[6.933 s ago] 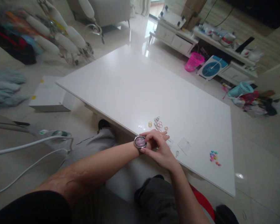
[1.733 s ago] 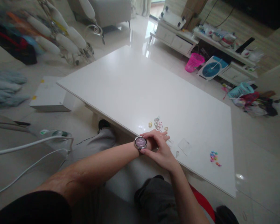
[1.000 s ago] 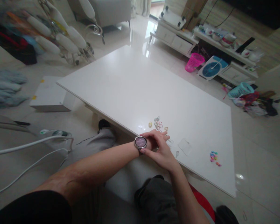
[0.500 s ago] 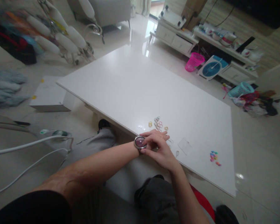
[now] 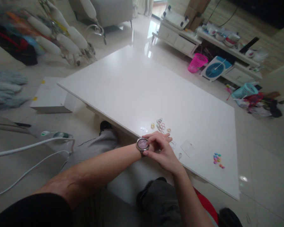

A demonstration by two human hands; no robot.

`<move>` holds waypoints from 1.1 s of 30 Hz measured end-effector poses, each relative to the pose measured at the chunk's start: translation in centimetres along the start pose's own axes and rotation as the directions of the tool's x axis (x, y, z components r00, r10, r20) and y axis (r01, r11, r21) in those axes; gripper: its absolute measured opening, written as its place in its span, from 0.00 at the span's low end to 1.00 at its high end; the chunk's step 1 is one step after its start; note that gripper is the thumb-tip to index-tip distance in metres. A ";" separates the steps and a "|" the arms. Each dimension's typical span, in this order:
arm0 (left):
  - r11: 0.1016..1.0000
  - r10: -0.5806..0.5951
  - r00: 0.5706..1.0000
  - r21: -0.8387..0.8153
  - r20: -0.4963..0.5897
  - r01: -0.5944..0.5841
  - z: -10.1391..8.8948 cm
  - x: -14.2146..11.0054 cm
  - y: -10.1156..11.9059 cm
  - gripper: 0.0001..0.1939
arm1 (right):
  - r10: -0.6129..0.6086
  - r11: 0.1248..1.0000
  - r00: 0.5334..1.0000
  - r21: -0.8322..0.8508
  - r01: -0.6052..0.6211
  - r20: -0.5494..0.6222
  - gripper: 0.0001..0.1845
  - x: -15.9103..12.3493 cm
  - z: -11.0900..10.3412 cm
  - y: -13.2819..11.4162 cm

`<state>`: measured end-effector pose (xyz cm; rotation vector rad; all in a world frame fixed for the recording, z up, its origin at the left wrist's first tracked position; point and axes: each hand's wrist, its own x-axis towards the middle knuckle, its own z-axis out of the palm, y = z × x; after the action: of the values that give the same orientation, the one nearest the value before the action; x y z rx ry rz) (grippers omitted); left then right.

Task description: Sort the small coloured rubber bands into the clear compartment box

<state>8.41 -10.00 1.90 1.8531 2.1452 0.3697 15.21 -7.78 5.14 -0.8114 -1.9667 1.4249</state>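
Note:
A round smartwatch (image 5: 142, 144) with a lit screen sits on my left wrist. My left hand (image 5: 166, 137) is held over the table's near edge, mostly covered by the other hand; the fingertips that show are stretched out with nothing in them. Across it lies my right hand (image 5: 162, 150), its thumb and a finger at opposite sides of the watch and the index fingertip at the screen. Just beyond the hands are small rings (image 5: 160, 125), several yellowish ones (image 5: 152, 126) apart to the left. A clear flat plastic piece (image 5: 187, 148) lies to the right.
Small colourful pieces (image 5: 217, 158) lie near the right end of the white table (image 5: 132, 85). A white box (image 5: 50, 94) stands on the floor at left. Beyond the table are a pink basket (image 5: 197, 63), a blue fan (image 5: 214, 68) and a teal basket (image 5: 245, 91).
The watch screen now shows lines of text, where it looked plainer and reddish before. Both hands keep almost the same position.

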 end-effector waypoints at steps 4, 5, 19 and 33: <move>1.000 0.017 1.000 -0.006 -0.005 -0.017 0.4 0.3 0.6 0.21 | -0.019 0.999 1.000 -0.033 0.019 -0.003 0.17 0.1 0.0 -0.1; 1.000 0.005 1.000 -0.004 -0.001 -0.005 0.4 0.4 0.8 0.21 | -0.024 0.999 1.000 -0.042 0.024 0.002 0.17 0.2 0.0 -0.1; 0.967 -0.169 0.986 0.189 -0.019 0.169 0.2 0.1 1.8 0.23 | 0.017 1.000 1.000 0.007 -0.017 -0.002 0.13 0.1 0.0 -0.2; 0.999 0.036 0.999 0.013 0.040 -0.036 -1.4 0.1 0.3 0.22 | -0.009 1.000 1.000 -0.010 0.009 -0.005 0.18 0.0 0.0 -0.1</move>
<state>8.15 -9.84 3.34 1.8925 2.0962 0.3239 15.16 -7.79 5.25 -0.8090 -1.9729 1.4080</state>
